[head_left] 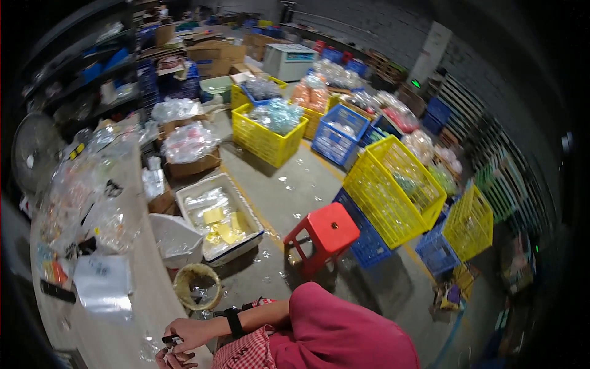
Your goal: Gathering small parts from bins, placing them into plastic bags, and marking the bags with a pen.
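At the lower left, over the edge of the worktable (144, 289), my right hand (192, 332) has its fingers closed round a small black object (172, 339) whose kind I cannot make out. A black strap (233, 323) circles that wrist. Just below, partly cut off by the lower edge, my left hand (176, 360) is closed with its fingertips together, close to the right one. What it pinches is too small to tell. A scrap of clear film (149, 349) lies on the table beside the hands. Farther up the table are a stack of clear plastic bags (103, 286) and a black bar-shaped object (58, 291).
Beside the table stand a round bin (196, 287) and a white foam box (253, 238) with yellow pieces inside. A red stool (335, 227) stands near my pink-clad knee (344, 326). Yellow crates (393, 203) and blue crates (335, 144) hold bagged goods. A fan (34, 147) is at far left.
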`<action>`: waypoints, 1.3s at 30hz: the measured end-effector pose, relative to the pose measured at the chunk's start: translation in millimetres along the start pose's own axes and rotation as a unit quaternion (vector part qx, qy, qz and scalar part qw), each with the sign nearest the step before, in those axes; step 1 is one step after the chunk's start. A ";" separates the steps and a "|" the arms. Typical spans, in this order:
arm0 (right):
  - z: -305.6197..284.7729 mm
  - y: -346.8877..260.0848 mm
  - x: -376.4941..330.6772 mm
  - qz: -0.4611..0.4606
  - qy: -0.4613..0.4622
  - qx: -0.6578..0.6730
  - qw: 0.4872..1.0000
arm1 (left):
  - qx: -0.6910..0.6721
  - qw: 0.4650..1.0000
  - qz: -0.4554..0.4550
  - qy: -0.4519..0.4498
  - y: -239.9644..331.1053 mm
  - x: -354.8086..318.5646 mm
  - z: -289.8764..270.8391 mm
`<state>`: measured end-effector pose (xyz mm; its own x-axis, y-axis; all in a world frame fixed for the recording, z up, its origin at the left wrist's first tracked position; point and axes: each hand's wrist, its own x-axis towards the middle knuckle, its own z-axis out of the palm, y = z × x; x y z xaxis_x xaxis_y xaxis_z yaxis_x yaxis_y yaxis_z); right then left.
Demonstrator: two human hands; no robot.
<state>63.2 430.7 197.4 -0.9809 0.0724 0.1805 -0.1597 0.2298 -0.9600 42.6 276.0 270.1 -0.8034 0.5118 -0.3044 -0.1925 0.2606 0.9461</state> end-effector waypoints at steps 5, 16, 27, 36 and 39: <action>-56.2 0.8 -35.6 0.018 0.143 0.014 0.989 | 0.054 0.997 0.030 -0.056 1.9 26.6 54.3; -145.3 -31.4 -93.1 -0.054 0.217 -0.045 0.974 | 0.121 0.966 0.085 -0.214 0.5 76.8 113.3; -166.8 -14.0 -111.7 -0.068 0.232 -0.084 0.967 | 0.046 0.981 0.112 -0.149 41.9 49.6 155.5; -165.7 -18.1 -111.6 -0.132 0.246 -0.077 0.957 | 0.194 0.959 0.173 -0.113 37.8 51.4 150.4; -167.3 -19.2 -114.2 -0.095 0.172 -0.103 0.975 | 0.199 0.959 0.181 -0.086 37.9 48.1 152.4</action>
<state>196.9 580.4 231.0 -0.8353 0.3218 0.4458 -0.2746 0.4583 -0.8453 82.6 435.3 274.4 -0.6655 0.7463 -0.0109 0.3392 0.3154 0.8863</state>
